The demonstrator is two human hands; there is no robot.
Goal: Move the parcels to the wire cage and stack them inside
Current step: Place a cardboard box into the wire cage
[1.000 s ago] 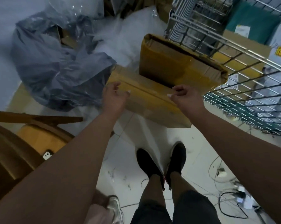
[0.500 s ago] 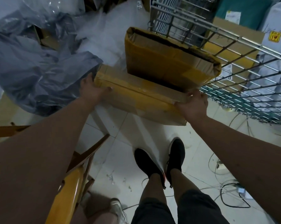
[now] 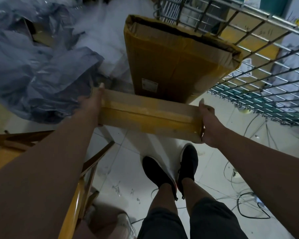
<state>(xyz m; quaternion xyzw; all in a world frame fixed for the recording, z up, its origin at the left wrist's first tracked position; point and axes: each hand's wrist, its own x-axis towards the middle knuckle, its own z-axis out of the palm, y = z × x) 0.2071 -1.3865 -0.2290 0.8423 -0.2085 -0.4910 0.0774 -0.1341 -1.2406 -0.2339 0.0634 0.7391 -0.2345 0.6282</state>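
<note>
A long flat cardboard parcel (image 3: 150,116) lies in front of me above the floor. My left hand (image 3: 92,104) grips its left end, thumb along the top edge. My right hand (image 3: 208,123) grips its right end. Behind it a larger cardboard parcel (image 3: 171,61) stands on edge, leaning against the wire cage (image 3: 259,33) at the upper right. Inside the cage I see several parcels: brown boxes, grey bags and a green one.
A heap of grey plastic bags (image 3: 33,66) lies to the left, with white bags (image 3: 107,31) behind it. A wooden chair (image 3: 76,195) stands at my lower left. Loose cables (image 3: 248,200) run over the white tiled floor on the right. My black shoes (image 3: 169,168) are below the parcel.
My hands moved outward from the top of the long parcel to its two ends and took hold of it. The parcel now sits lower in view and more level.
</note>
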